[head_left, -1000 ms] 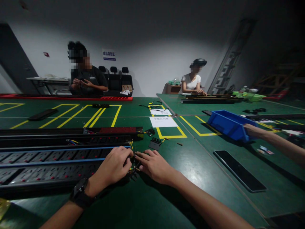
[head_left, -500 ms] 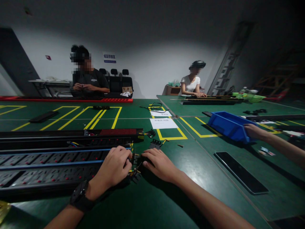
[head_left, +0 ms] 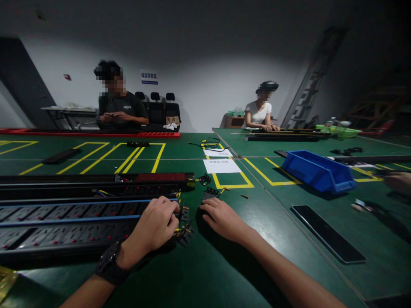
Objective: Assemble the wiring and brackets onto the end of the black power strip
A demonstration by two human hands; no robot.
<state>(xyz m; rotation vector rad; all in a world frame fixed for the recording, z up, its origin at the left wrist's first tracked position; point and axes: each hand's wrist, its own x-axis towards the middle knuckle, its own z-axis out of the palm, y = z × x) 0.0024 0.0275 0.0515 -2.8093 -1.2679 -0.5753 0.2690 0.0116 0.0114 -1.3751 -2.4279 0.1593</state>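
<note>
My left hand (head_left: pixel 160 222) has its fingers curled around the right end of a long black power strip (head_left: pixel 105 210) with blue edges and a row of sockets; its fingertips are partly hidden. Just beyond the fingers a black end piece (head_left: pixel 184 213) sticks out, and a second end piece (head_left: pixel 186 236) with yellow-green wires lies nearer to me. My right hand (head_left: pixel 223 220) rests apart from these, low over the table, with loosely bent fingers and nothing visible in them. Close to its fingertips lies another black end piece (head_left: pixel 210 193).
More power strips (head_left: pixel 80 237) lie side by side on the left. A blue bin (head_left: pixel 321 171), a dark phone (head_left: pixel 327 233) and paper labels (head_left: pixel 221 166) are on the green table. Another person's hand (head_left: pixel 398 182) is at the right edge. Two people work across the table.
My right hand has moved right, away from the end piece by my left hand. My left hand has stayed at the strip. The other person's hand has left the blue bin.
</note>
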